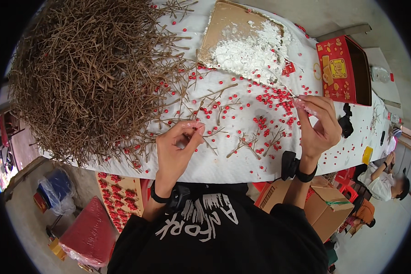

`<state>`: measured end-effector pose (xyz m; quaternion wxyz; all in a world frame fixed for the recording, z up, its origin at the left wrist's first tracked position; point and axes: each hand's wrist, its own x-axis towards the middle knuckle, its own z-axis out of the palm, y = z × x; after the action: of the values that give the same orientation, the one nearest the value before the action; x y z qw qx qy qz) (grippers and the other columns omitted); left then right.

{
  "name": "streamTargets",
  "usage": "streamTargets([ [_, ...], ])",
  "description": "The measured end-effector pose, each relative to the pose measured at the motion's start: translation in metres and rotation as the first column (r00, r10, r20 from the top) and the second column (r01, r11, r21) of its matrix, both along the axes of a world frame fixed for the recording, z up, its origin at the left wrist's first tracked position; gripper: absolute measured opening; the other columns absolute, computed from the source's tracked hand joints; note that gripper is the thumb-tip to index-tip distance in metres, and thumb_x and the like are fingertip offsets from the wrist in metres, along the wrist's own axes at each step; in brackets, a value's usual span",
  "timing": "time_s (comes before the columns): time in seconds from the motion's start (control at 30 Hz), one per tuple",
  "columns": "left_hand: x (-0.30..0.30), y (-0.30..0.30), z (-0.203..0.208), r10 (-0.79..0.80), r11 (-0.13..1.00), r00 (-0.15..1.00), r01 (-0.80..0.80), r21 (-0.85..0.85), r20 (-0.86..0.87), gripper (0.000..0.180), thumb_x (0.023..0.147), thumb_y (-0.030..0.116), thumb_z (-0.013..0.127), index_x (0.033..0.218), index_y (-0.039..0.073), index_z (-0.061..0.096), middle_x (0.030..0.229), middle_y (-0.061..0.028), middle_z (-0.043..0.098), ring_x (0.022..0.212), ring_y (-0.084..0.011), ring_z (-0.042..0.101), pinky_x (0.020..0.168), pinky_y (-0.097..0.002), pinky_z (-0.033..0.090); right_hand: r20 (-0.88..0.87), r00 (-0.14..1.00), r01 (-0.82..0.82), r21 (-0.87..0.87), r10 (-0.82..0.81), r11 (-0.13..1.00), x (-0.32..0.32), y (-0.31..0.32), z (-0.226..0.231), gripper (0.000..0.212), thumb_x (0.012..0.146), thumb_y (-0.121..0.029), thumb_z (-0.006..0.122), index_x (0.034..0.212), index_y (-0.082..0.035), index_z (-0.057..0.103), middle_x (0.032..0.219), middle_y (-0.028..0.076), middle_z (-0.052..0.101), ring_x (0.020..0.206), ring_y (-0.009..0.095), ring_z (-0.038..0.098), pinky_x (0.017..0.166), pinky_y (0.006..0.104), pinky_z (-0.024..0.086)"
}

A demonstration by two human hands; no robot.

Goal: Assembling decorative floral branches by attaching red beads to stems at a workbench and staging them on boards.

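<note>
My left hand [176,148] is closed in a pinch above the white-covered table [214,160], beside scattered brown twigs. Whatever sits between its fingertips is too small to make out. White paste smears the fingers of both hands. My right hand [319,128] pinches a thin stick [288,89], which points toward a tan tray [219,18] heaped with white paste [246,50]. Between my hands lie many small red beads [278,98], densest just left of my right hand. A few forked twigs [246,146] rest among them.
A big pile of brown twigs [91,77] covers the table's left. At the right stand a red box [338,71] and a black object [346,121]. Below the edge are a board of red bead clusters [119,198] and a cardboard box [326,210]. Other people [381,180] sit far right.
</note>
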<state>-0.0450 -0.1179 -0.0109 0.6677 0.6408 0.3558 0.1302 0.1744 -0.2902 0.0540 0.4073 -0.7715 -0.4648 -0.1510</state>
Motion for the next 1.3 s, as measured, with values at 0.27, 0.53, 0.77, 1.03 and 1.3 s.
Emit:
streamTargets([
  [0.27,0.000,0.001,0.002,-0.004,1.000,1.000,0.004,0.003,-0.006,0.013,0.086,0.004,0.069,0.098,0.000,0.067,0.069,-0.0020,0.067,0.060,-0.0014,0.058,0.050,-0.0158,0.040,-0.118,0.989,0.071,-0.160,-0.091,0.985,0.020,0.016,-0.013,0.018,0.073,0.009,0.074,0.089,0.003,0.071,0.091,0.009,0.071,0.082,0.017,0.065,0.070,0.0259,0.050],
  [0.53,-0.001,0.001,-0.002,-0.011,1.000,1.000,0.011,0.013,0.013,0.012,0.086,0.004,0.069,0.097,0.000,0.068,0.069,-0.0023,0.067,0.059,-0.0018,0.057,0.050,-0.0165,0.041,-0.109,0.992,0.034,-0.252,-0.064,0.967,0.031,0.032,-0.026,0.016,0.076,0.004,0.073,0.092,0.000,0.073,0.092,0.008,0.070,0.079,0.016,0.065,0.071,0.0255,0.050],
  [0.77,0.000,0.002,-0.004,0.003,1.000,1.000,-0.003,0.014,0.011,0.012,0.086,0.004,0.069,0.097,0.001,0.068,0.069,-0.0020,0.067,0.059,-0.0017,0.057,0.050,-0.0166,0.041,-0.070,0.996,0.025,-0.307,-0.049,0.951,0.032,0.034,-0.022,0.017,0.075,0.004,0.073,0.091,-0.001,0.073,0.091,0.008,0.070,0.073,0.015,0.063,0.068,0.0243,0.049],
  [1.03,-0.003,0.001,-0.005,-0.023,1.000,1.000,0.023,0.014,0.012,0.013,0.085,0.003,0.069,0.098,0.000,0.067,0.073,-0.0021,0.067,0.062,-0.0030,0.059,0.052,-0.0166,0.042,-0.161,0.980,0.053,-0.359,-0.118,0.932,0.025,0.027,-0.010,0.017,0.075,0.003,0.073,0.091,-0.001,0.072,0.088,0.006,0.069,0.064,0.010,0.056,0.063,0.0219,0.046],
  [1.3,-0.002,0.003,-0.004,-0.015,0.999,1.000,0.014,0.031,0.003,0.014,0.084,0.003,0.071,0.098,0.001,0.068,0.072,-0.0023,0.068,0.061,-0.0018,0.058,0.051,-0.0171,0.043,-0.284,0.942,0.031,-0.464,-0.182,0.885,0.024,0.024,-0.008,0.015,0.077,0.001,0.073,0.090,0.000,0.066,0.084,0.003,0.068,0.064,0.006,0.054,0.062,0.0201,0.043],
])
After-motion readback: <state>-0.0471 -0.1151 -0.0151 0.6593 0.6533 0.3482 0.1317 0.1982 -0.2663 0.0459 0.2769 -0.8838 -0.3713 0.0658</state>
